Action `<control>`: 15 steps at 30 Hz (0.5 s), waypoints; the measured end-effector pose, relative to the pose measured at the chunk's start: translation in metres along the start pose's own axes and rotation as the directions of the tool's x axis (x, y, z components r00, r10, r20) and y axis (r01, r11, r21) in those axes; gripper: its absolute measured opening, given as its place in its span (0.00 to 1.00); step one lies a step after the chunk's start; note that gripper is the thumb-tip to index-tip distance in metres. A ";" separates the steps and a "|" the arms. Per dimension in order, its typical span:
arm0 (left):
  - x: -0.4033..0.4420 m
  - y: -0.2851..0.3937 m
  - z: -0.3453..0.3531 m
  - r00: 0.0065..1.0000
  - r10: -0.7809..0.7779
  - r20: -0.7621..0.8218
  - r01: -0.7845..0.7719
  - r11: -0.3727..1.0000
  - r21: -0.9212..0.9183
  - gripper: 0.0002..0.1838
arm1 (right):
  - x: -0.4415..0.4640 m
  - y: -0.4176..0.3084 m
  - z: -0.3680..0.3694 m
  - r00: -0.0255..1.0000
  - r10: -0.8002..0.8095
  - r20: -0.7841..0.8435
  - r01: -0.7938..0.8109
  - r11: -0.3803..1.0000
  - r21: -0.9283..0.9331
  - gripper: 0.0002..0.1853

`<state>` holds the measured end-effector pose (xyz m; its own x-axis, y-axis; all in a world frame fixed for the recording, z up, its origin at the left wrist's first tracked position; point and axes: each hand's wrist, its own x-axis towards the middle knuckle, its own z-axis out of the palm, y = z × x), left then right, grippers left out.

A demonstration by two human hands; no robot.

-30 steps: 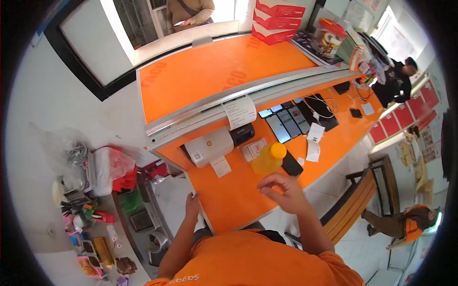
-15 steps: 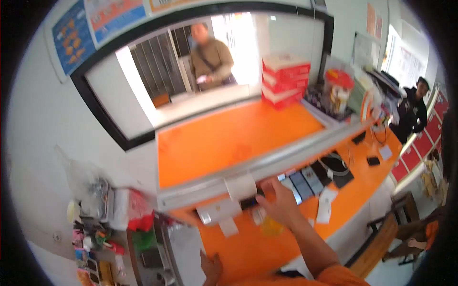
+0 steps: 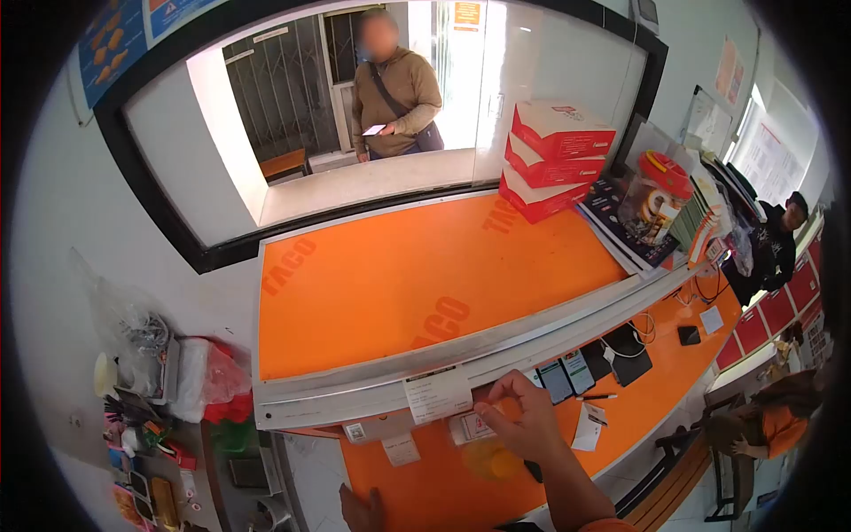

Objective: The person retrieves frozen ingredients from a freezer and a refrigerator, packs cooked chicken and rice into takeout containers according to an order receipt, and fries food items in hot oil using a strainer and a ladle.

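Bending fingers of right hand [image 3: 525, 421] into loose curl beside thin white printed paper slip [image 3: 439, 395] hanging over long ridged silver metal rail [image 3: 346, 390]; not showing whether pinching its edge. Having rounded yellow plastic bottle [image 3: 483, 459] just below same hand in view, on smooth orange counter [image 3: 408, 492]. Setting left hand [image 3: 362, 510] at counter's straight left edge; not revealing whether gripping. Showing flat glossy phones [image 3: 557, 381] right of curled fingers, and stacked red-and-white cardboard boxes [image 3: 557, 160] on orange upper ledge [image 3: 381, 301].
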<state>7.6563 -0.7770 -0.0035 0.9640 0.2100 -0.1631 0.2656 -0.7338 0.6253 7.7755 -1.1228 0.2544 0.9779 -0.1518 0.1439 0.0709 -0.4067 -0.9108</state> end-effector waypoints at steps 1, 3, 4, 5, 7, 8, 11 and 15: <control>0.000 -0.015 0.011 1.000 0.024 -0.019 -0.023 0.998 0.052 0.47 | 0.000 0.002 0.000 1.000 -0.005 -0.002 0.005 1.000 0.002 0.12; 0.000 -0.028 0.021 1.000 -0.001 -0.012 0.003 0.992 0.123 0.48 | 0.001 0.002 0.000 1.000 -0.017 -0.006 0.017 1.000 0.005 0.12; 0.000 -0.030 0.024 1.000 -0.014 -0.009 0.015 0.988 0.157 0.49 | 0.001 0.001 -0.002 1.000 0.007 0.018 -0.008 1.000 0.008 0.12; 0.000 -0.033 0.026 1.000 -0.013 -0.012 0.015 0.986 0.166 0.49 | 0.000 -0.001 -0.003 0.999 0.033 0.043 -0.033 0.999 0.011 0.12; 0.001 -0.030 0.025 1.000 -0.008 -0.017 0.011 0.983 0.183 0.49 | 0.000 -0.002 -0.004 0.994 0.076 0.083 -0.080 0.995 0.056 0.12; 0.001 -0.025 0.020 1.000 -0.023 0.013 0.020 0.986 0.166 0.49 | 0.000 -0.001 -0.004 0.991 0.094 0.099 -0.104 0.990 0.099 0.12; 0.001 -0.024 0.018 1.000 -0.025 0.016 0.022 0.986 0.163 0.50 | 0.001 -0.005 -0.004 0.984 0.108 0.144 -0.133 0.975 0.180 0.11; 0.000 -0.055 0.039 0.989 0.105 -0.106 -0.075 0.963 0.259 0.48 | -0.004 0.006 0.002 0.981 0.059 0.183 -0.097 0.973 0.207 0.10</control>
<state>7.6419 -0.7623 -0.0674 0.9800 0.1986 -0.0146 0.1865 -0.8896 0.4169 7.7728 -1.1226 0.2480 0.9998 -0.0081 0.0169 0.0150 -0.1945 -0.9808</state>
